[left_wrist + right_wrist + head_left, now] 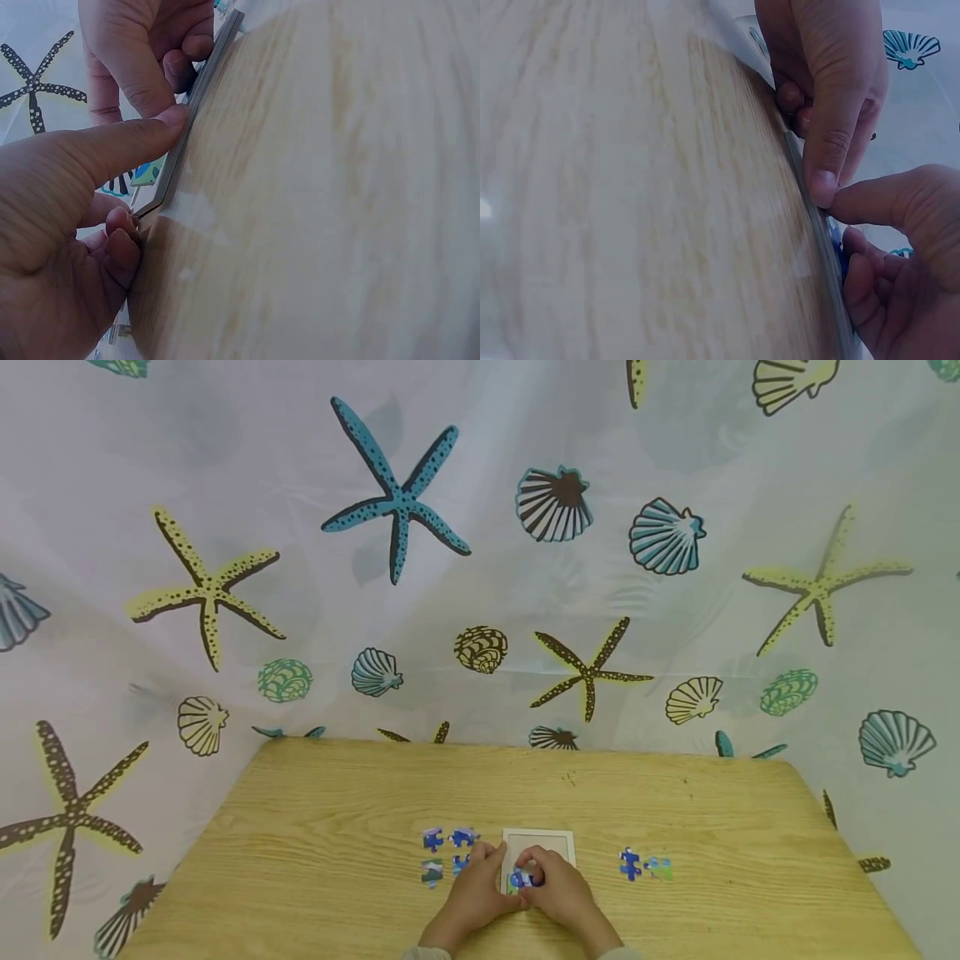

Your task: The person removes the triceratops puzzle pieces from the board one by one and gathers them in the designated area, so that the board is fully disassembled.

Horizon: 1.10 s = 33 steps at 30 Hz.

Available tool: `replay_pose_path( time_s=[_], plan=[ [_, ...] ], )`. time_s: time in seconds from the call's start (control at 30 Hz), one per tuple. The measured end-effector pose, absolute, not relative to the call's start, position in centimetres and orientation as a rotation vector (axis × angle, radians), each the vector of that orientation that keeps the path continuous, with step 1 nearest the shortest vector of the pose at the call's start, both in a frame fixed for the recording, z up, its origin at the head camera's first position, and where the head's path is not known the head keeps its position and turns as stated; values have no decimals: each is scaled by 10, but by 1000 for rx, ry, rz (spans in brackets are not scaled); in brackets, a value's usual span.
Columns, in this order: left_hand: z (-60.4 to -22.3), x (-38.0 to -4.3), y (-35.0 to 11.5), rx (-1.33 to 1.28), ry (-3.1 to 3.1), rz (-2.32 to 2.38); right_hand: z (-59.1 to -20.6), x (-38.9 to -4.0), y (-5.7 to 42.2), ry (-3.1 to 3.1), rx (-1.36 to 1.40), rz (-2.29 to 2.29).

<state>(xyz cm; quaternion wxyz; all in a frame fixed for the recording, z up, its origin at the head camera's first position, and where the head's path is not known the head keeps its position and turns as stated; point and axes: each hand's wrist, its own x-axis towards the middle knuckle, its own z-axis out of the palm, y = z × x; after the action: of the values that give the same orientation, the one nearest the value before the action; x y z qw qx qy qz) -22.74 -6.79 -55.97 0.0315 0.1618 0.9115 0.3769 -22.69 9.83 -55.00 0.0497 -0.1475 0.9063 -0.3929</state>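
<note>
Pale cloth (480,597) printed with starfish and shells hangs behind and to both sides of the wooden bench (337,860). On the bench, near its front, lies a shallow white frame (536,832). At its left side is the left hand (476,889), its grip closed on the near corner: thumb along the near edge, other fingers curled. At the near right is the right hand (562,885), its grip nearly closed, fingers bent over a blue piece (517,878) of a jigsaw inside the frame; the fingers hide much of this piece. Both thumbs meet at the near edge. To the left lie four loose pieces (432,838), one partly behind the left hand. To the right, well apart from the frame, a dark blue piece (630,863) sits just beside a green and blue piece (660,867).
</note>
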Motion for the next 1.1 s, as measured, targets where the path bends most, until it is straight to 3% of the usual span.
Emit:
replay_pose_path(
  time_s=[0.6, 1.1],
  plan=[
    [-558, -226, -68, 475, 2793, 1186, -551, -223, 95, 2740, -322, -1371],
    [-561, -228, -65, 409, 2797, 1142, -554, -229, 111, 2229, -12, -2005]
  ],
)
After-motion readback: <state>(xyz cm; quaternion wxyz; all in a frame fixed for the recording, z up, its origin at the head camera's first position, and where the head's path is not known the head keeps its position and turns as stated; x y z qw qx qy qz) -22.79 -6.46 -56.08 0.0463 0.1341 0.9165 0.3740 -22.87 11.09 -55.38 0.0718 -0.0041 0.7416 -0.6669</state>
